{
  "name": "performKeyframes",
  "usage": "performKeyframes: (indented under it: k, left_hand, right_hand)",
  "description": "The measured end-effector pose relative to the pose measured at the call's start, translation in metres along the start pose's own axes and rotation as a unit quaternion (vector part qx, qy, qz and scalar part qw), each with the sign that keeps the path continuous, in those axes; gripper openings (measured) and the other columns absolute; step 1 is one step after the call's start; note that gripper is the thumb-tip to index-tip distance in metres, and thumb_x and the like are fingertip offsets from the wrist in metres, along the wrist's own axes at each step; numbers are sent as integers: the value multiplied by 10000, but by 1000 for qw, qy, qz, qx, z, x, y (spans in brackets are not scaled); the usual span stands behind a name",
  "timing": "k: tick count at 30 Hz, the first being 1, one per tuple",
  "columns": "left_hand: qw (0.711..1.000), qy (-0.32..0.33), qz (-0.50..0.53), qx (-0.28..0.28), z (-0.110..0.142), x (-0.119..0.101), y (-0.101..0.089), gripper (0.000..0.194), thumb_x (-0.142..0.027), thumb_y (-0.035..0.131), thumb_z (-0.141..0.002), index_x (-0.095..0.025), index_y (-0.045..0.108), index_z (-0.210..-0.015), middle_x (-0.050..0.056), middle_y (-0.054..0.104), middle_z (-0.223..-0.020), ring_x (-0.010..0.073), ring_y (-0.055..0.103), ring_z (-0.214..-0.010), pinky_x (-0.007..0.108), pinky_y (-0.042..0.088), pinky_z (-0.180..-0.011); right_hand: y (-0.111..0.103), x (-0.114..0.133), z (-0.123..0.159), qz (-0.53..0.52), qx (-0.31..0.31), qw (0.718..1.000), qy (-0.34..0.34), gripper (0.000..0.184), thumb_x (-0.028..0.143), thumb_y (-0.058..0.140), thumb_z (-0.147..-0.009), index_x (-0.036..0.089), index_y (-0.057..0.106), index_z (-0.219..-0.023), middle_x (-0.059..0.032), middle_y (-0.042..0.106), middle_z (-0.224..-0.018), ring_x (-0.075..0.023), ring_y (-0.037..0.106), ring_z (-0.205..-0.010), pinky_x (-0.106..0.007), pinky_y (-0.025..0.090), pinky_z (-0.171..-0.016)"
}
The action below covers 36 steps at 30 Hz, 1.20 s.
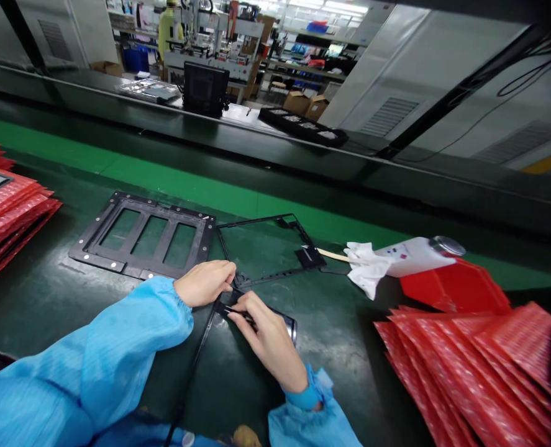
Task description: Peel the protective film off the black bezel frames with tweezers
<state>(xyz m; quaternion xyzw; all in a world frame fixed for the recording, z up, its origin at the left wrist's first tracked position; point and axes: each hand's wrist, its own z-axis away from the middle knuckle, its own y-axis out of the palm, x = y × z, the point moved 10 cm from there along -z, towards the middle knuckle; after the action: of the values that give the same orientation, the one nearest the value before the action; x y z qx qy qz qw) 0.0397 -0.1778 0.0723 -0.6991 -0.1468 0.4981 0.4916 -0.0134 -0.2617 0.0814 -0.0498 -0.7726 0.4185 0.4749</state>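
Observation:
My left hand (pixel 207 283) is closed, its fingertips pinching near the lower corner of a thin black frame (pixel 275 275) that lies on the bench. My right hand (pixel 270 338) is closed around what looks like tweezers (pixel 229 309), their pale tips pointing left over a small black piece close to my left fingertips. Under the right hand, a dark flat object with a shiny edge (pixel 292 326) shows only in part. A long thin black strip (pixel 201 347) runs from between the hands toward my body. Left of the frame lies a thick black fixture (pixel 140 233) with three openings.
Red bubble-wrap bags (pixel 471 366) are piled at right, and another stack (pixel 14 223) stands at left. A white bottle (pixel 410 256) lies tilted beside a crumpled white tissue (pixel 366 267) and a wooden stick (pixel 333 254). Beyond a raised ledge stands a black monitor (pixel 205 88).

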Motion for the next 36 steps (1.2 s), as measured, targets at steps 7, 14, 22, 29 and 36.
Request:
performKeyframes:
  k: [7,14,22,29,36]
  left_hand:
    - [1000,8,24,-7,-1,1,-1,138,-184,569,-881,-196,449,-814,-11,542,-827,139,523,-768,241,369,-675]
    - [999,25,45,-2,1,-3,-7,173,-239,436,-965,-177,562,-865,18,575,-887,140,553,-843,237,402,-772]
    - [991,83,95,50,9,-19,-14,274,-336,462,-959,-178,626,-806,16,593,-805,149,541,-834,240,383,-754]
    - [999,26,9,-44,11,2,-45,358,-354,417,-975,-165,570,-712,5,567,-707,144,499,-733,258,348,-687]
    - [990,70,-116,-36,24,-9,-47,306,-411,662,-842,-232,645,-1090,35,641,-1174,230,485,-1053,351,303,-825]
  right_hand:
    - [2,1,1,8,16,1000,4,156,238,408,-1004,231,556,-1052,-57,549,-1027,-189,581,-908,-291,457,-771]
    - [-6,0,2,63,-20,998,19,167,265,423,-1010,245,571,-1085,-38,550,-1017,-180,585,-902,-284,446,-744]
    - [-25,3,3,65,-108,992,7,70,254,486,-992,225,545,-1017,-42,557,-996,-181,581,-905,-281,435,-752]
    - [-29,-6,5,4,-113,993,31,56,237,487,-987,221,539,-1001,-45,533,-984,-176,567,-876,-275,445,-738]
    - [4,3,3,48,21,998,21,103,239,459,-992,233,561,-976,-39,540,-979,-193,559,-901,-296,440,-738]
